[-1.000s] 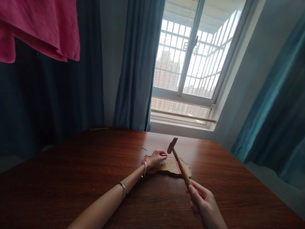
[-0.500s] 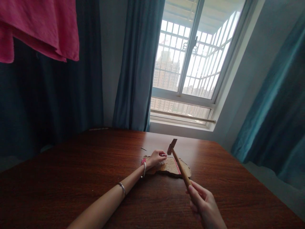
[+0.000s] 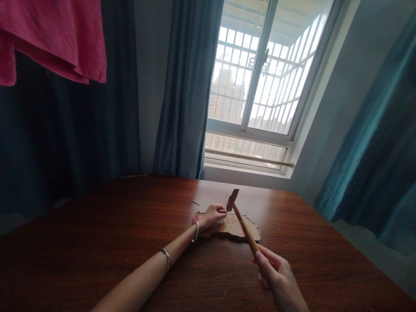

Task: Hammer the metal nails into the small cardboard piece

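A hammer [image 3: 244,225] with a wooden handle is gripped in my right hand [image 3: 276,273], its head raised above the board and close to the fingers of the other hand. My left hand [image 3: 212,216] rests over the left part of a light, dotted board [image 3: 234,225] with pinkish-red patches. Its fingers are pinched together at the board; what they hold, if anything, is too small to make out. Small pale bits show beside those fingertips. A bead bracelet [image 3: 195,231] circles the left wrist.
The board lies on a brown wooden table [image 3: 130,242]. A thin nail-like piece [image 3: 195,203] lies behind my left hand. Beyond the table's far edge are a blue curtain [image 3: 182,95] and a barred window [image 3: 256,78]. A pink cloth [image 3: 65,39] hangs at upper left.
The hammer's head has shifted slightly to the left, nearer the left fingers. My left hand stays in place on the board.
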